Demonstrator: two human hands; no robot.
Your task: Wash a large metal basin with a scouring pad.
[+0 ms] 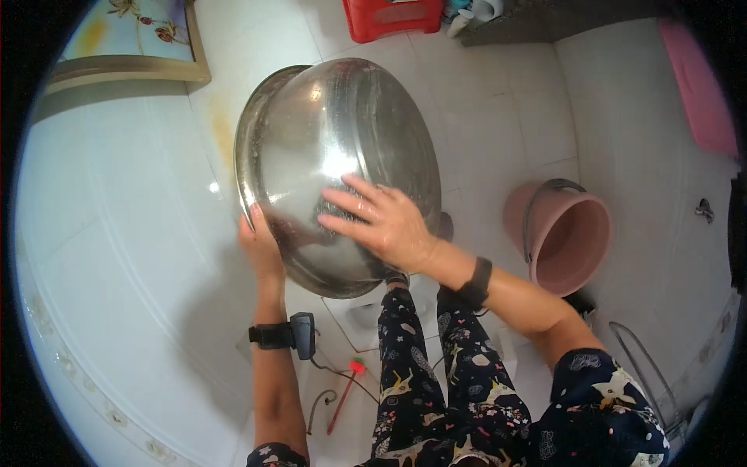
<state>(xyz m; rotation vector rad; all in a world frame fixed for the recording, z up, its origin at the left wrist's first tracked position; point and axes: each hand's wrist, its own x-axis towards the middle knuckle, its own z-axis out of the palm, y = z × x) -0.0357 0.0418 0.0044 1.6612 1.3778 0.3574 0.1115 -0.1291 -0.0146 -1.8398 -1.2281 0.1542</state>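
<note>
A large, shiny stainless steel basin is tilted on its side in front of me, its rounded outside toward me. My left hand grips its rim at the lower left, thumb on the near side and the other fingers mostly hidden behind. Against the outer wall of the basin lies my right hand, its fingers spread over a dark, grainy steel wool scourer. Only part of that scourer shows between the fingers. The metal around it looks wet.
A pink bucket with a grey handle leans at the right. A red plastic stool stands at the far side, and a framed picture at the far left. Near my legs lies a thin red stick. A tap juts from the right wall.
</note>
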